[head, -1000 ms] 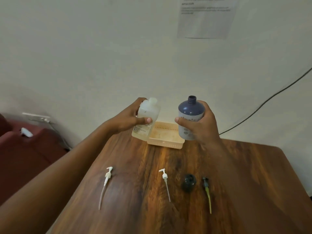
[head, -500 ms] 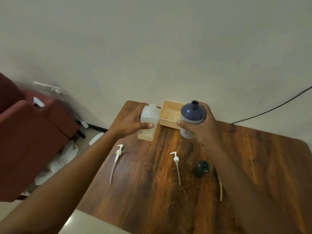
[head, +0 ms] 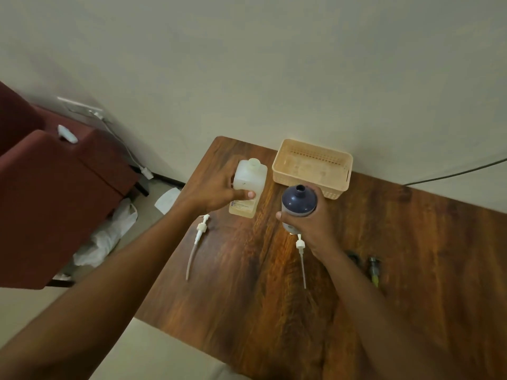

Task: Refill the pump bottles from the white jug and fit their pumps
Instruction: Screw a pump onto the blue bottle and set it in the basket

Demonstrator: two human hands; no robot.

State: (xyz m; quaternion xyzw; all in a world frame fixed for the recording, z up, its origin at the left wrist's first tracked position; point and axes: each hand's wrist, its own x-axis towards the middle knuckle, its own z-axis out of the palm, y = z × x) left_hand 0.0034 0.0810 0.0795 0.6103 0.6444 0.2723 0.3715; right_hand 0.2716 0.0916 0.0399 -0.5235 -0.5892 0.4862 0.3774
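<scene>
Hands each held one bottle above the wooden surface (head: 274, 311). Left hand (head: 211, 194) had its grip clamped round the translucent white bottle (head: 248, 187), open-necked, near-upright, thumb across its label; whether its base touched the surface I could not tell. Right hand (head: 308, 223) had its grip clamped round the dark blue bottle (head: 299, 200), neck open and facing up, just in front of the beige basket (head: 312, 165).

Judged step: setting both bottles down upright ahead of the refill. To do it well, lower each straight, keep the necks level, leave room between them for pouring, and avoid the pumps lying close by.

Looks, left to right: a white pump (head: 199, 242) with its curved tube lay below the left hand; a second white pump (head: 301, 256) lay right under the right hand's heel; a dark pump with yellowish tube (head: 374, 271) lay well right. No white jug was clearly visible, unless the translucent bottle was it.
</scene>
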